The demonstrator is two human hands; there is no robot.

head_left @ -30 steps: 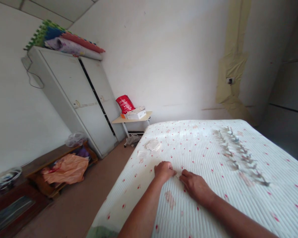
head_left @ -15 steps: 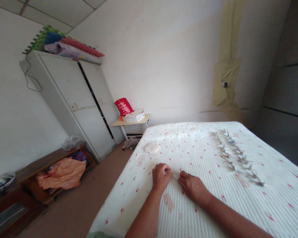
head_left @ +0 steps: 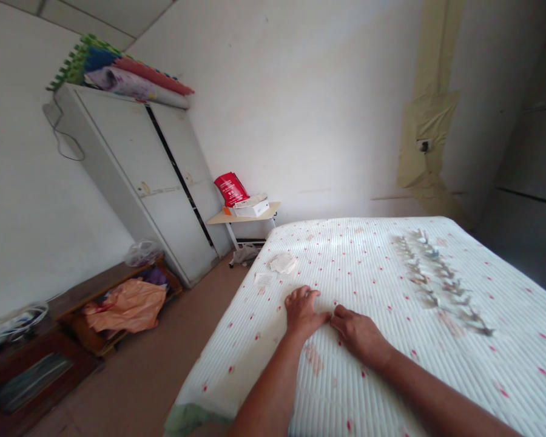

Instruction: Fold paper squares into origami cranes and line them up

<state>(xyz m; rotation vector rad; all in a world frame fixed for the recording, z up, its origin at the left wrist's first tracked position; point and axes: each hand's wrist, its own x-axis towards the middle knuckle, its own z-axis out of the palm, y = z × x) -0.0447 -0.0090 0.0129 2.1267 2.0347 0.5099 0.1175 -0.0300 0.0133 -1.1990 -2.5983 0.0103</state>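
Bag [head_left: 231, 189] and white box [head_left: 252, 209] share a small table [head_left: 218, 218] beyond the bed [head_left: 341, 400], perhaps to leave bulky goods off the mattress. Thin papers [head_left: 283, 263] lie flat near the bed's left edge, one sheet [head_left: 264, 279] slightly aside, probably so that the left hand can reach them easily. That left hand [head_left: 303, 312] has its fingers spread apart, the thumb stretched across to the right fingertips, likely to steady something small. The right hand [head_left: 355, 335] has its fingers bunched together, knuckles up; whether they grip anything I cannot tell, since any piece where the two hands meet is hidden. Farther right, small pale figures [head_left: 455, 289] stand in two slanting rows, apparently spaced so that none crowds the hands.
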